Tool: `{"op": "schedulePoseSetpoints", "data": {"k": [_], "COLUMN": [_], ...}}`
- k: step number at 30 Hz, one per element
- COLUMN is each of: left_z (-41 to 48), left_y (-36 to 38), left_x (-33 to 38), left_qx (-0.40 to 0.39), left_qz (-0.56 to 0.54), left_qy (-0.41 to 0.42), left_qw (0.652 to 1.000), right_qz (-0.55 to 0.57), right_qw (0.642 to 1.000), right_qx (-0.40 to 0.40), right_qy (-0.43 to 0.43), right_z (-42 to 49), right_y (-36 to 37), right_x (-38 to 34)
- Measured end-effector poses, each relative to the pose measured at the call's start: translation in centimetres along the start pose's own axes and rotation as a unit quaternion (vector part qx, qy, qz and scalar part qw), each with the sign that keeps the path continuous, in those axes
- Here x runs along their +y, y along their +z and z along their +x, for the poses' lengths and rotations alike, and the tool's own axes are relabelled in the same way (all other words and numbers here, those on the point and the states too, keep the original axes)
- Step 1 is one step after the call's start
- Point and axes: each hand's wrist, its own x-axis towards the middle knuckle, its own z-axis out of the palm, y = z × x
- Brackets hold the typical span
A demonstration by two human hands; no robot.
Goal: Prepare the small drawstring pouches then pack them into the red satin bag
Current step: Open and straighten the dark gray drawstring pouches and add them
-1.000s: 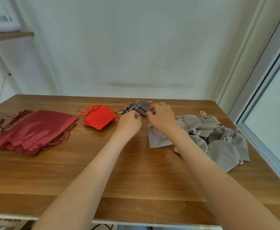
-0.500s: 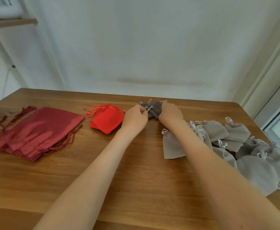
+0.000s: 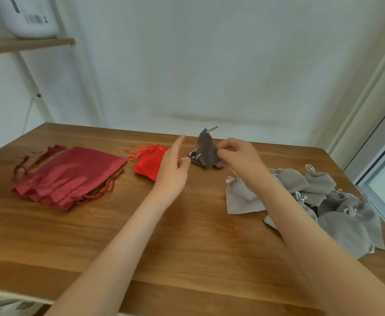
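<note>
Raised dark grey pouch (image 3: 206,149), right hand (image 3: 241,158) pinching

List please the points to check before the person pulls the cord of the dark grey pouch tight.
1. The right hand grips the dark grey velvet drawstring pouch: ok.
2. The left hand pinches its white drawstring: ok.
3. Pouch mouth already drawn shut: cannot tell.
4. The stack of dark red satin bags lies near on the wooden table: ok.
5. One satin bag opened for packing: not ok, all lie flat.
</note>
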Motion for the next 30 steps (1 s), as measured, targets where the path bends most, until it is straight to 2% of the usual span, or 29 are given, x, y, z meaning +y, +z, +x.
{"op": "schedulePoseSetpoints", "data": {"k": [2,3,5,6,9,12,17,23,30], "left_z": [-0.8,-1.2,-2.0,-2.4,-2.6,-2.6,-2.9,-2.9,-3.2], "left_y": [-0.2,-0.3,-0.7,-0.9,-0.8,-0.4,0.0,0.3,0.6], "left_x": [-0.2,-0.5,-1.6,-2.2,-3.3,-3.0,-2.8,-3.0,-2.7], "left_qx": [-0.036,-0.067,-0.130,-0.150,-0.154,-0.154,-0.186,-0.194,-0.123], "left_qz": [-0.094,-0.163,-0.295,-0.319,-0.295,-0.229,-0.158,-0.071,0.004], "left_qy": [-0.006,-0.026,-0.093,-0.121,-0.152,-0.129,-0.103,-0.072,-0.062], "left_qw": [0.995,0.984,0.942,0.928,0.931,0.953,0.964,0.976,0.990], "right_qz": [0.115,0.146,0.167,0.162,0.116,0.136,0.067,0.088,0.083], "right_qw": [0.990,0.985,0.983,0.985,0.990,0.987,0.996,0.994,0.995], "right_qx": [-0.079,-0.092,-0.075,-0.067,-0.056,-0.035,-0.007,0.001,-0.010], "right_qy": [0.012,0.009,0.001,-0.011,-0.059,-0.077,-0.058,-0.062,-0.052], "right_z": [-2.1,-3.0,-4.4,-4.8,-5.3,-4.9,-3.8,-3.7,-4.1], "right_y": [0.3,0.7,1.6,2.1,3.0,3.1,3.4,3.1,2.9], "right_x": [0.1,0.5,1.9,2.7,5.0,6.2,7.0,6.8,6.6]}}
